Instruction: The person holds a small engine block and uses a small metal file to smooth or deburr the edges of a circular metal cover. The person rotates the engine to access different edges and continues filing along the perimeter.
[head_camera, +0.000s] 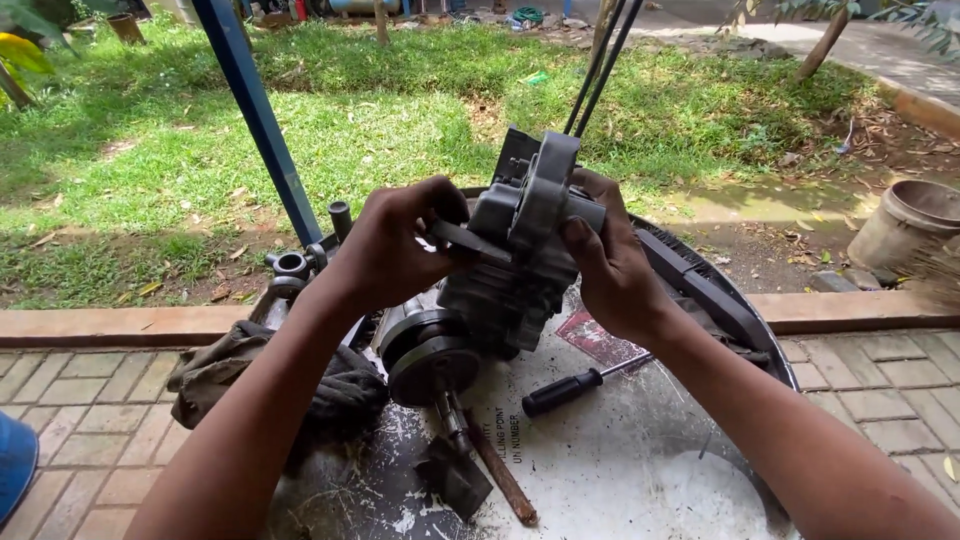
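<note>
Ribbed grey cast-metal engine casing (520, 240) between 2 gripping hands (500, 255).

A screwdriver (570, 390) lies on the round table (620, 470) right of a rag (250, 375) — grass (400, 130) behind.

bright midday sun, grass (400, 120) a bit washed out, hard shadows under the arms, glare on the white drum top (620, 450), mostly sharp, slight wide-angle bend at edges

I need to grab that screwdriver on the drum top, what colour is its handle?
Black. The screwdriver lies below the right hand, clearest in the head view.
</note>
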